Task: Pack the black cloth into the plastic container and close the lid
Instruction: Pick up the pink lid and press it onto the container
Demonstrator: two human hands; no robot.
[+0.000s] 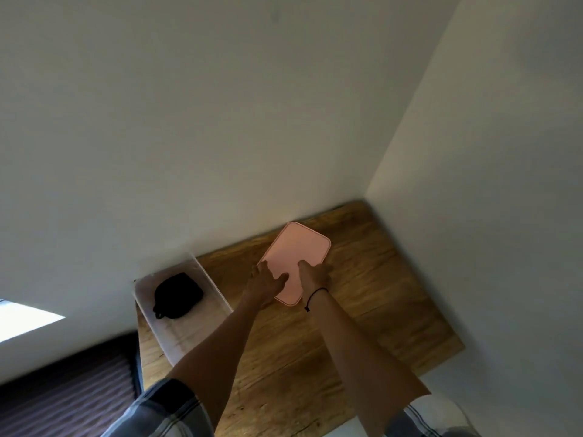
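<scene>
1. the black cloth already lay inside the clear plastic container on the counter.
2. both hands, left hand and right hand, rested spread and unclenched on the pink lid, gripping nothing yet.
3. next, probably: grasp the lid's edges, carry it over, press shut.

The left hand covers the near left part of the pink lid, and the right hand covers its near right edge, so the fingertips & the grip can't be made out. The clear box is blurry; its near end goes behind the left arm, and its walls fade into the wall behind. The black cloth inside is a dark lump w/ no folds to see. Both sleeves are cut off at the bottom edge. The table runs under the arms, near side out of the pic. Bottom left is a dark striped blur, can't tell what.
</scene>
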